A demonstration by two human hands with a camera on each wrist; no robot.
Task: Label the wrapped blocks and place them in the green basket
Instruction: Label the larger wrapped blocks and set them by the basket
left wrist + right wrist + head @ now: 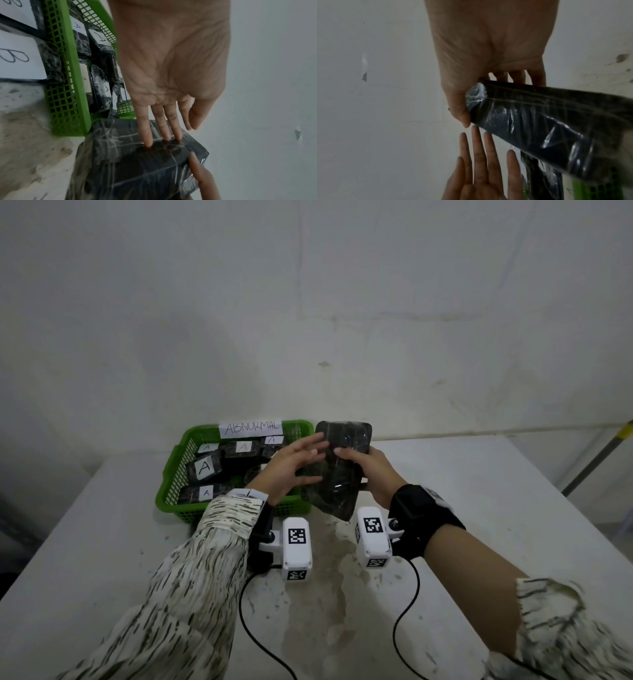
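Right hand [371, 474] gripping dark wrapped block [337, 470], lifted beside green basket [171, 474]; left hand [291, 467] flat, straight fingers [145, 129] touching its face.

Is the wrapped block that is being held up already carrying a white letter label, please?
No: in the head view the face of the held wrapped block is bare dark wrap, unlike the lettered blocks in the green basket.

I see a stained white table [479, 508]; a green plastic lattice basket [171, 474] sits at its far edge.
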